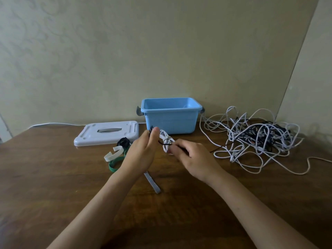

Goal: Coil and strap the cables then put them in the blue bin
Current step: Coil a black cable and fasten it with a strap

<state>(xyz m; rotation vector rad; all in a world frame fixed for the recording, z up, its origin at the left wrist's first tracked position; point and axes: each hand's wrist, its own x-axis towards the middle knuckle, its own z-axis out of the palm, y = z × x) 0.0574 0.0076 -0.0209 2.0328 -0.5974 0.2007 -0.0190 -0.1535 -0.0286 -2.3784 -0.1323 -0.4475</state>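
- A small white cable coil [166, 141] is held in the grip of the right hand [193, 159], fingers curled round its lower end.
- A black strap [162, 143] is seen crossing the coil; its far end is pinched in the grip of the left hand [142, 150], just left of the coil.
- The strap should be kept taut, wound tightly round the coil's middle and fastened before either grip is loosened, or the loops may spring apart.
- The blue bin [170, 121] stands lidless just beyond both grips; nothing can be made out inside it.
- The tangled cables [255, 139] are left on the bench [53, 177], well right of the right grip.
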